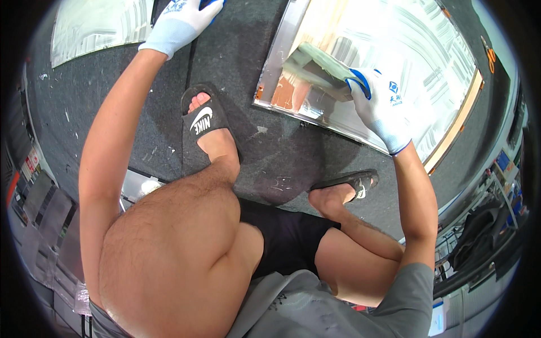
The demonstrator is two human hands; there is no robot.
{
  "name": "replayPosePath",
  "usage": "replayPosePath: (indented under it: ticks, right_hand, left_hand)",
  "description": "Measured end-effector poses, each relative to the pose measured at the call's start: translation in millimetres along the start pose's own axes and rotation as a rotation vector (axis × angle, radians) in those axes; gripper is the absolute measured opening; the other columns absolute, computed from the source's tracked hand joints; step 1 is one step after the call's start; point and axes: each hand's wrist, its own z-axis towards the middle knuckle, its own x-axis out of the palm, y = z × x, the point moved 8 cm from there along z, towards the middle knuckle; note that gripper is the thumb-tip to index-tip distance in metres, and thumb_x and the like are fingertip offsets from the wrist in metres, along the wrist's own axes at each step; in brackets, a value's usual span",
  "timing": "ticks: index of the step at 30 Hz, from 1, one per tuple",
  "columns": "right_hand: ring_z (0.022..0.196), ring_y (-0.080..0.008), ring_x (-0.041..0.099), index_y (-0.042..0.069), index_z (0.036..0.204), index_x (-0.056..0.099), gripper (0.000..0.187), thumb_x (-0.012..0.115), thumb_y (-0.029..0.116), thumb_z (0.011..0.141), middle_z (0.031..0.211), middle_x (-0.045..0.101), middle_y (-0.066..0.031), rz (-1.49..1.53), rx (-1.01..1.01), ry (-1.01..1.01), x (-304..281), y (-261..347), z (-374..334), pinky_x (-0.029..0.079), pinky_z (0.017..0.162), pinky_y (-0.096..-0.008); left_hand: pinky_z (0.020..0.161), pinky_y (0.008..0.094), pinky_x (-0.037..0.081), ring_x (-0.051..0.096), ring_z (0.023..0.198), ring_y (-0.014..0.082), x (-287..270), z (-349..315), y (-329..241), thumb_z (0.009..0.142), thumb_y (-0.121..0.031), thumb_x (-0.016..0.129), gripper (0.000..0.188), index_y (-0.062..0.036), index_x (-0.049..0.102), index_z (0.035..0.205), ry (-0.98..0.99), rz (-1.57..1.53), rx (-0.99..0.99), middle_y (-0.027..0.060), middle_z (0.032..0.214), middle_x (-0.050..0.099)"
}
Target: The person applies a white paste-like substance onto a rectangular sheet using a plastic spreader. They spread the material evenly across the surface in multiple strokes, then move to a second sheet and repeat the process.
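Note:
My right hand point(378, 100), in a white glove with blue fingertips, grips a flat pale-green piece point(324, 61), perhaps a pad or a scraper blade. The piece lies against a large shiny panel point(414, 34) covered in whitish streaks. At the panel's near left corner the streaks give way to a bare, reflective patch that mirrors the piece. Up at the top edge my left hand point(183, 21), gloved alike, reaches forward above the dark floor covering. Its thumb shows, but the other fingers are cut off by the frame, so whether it holds anything is hidden.
A second streaked panel point(101, 28) lies at the far left, near my left hand. Orange-handled scissors point(491, 59) rest right of the large panel, whose right side has a wooden strip point(455, 127). My sandalled feet stand on the dark floor covering point(265, 155). Racks point(501, 197) line the right.

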Motion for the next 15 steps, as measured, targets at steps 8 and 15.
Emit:
replayPosePath:
  ticks: [8, 15]
  right_hand:
    - [0.087, -0.0322, 0.071, 0.007, 0.109, 0.074, 0.017, 0.074, 0.012, 0.093, 0.097, 0.075, -0.0119, 0.022, -0.077, 0.145, 13, 15, -7, 0.056, 0.078, -0.0418]
    - [0.088, -0.0341, 0.071, 0.007, 0.111, 0.072, 0.019, 0.073, 0.011, 0.093, 0.097, 0.074, -0.0130, 0.062, -0.055, 0.241, 23, 11, -6, 0.056, 0.081, -0.0435]
  left_hand:
    - [0.105, 0.0425, 0.053, 0.068, 0.120, 0.0342, 19, -8, 22, 0.106, -0.043, 0.060, 0.048, -0.0105, 0.063, 0.141, 0.058, 0.150, -0.072, 0.0159, 0.130, 0.070]
    - [0.107, 0.0423, 0.052, 0.067, 0.124, 0.0343, 28, -17, 44, 0.105, -0.046, 0.060, 0.052, -0.0116, 0.061, 0.144, 0.031, 0.191, -0.087, 0.0163, 0.133, 0.070]
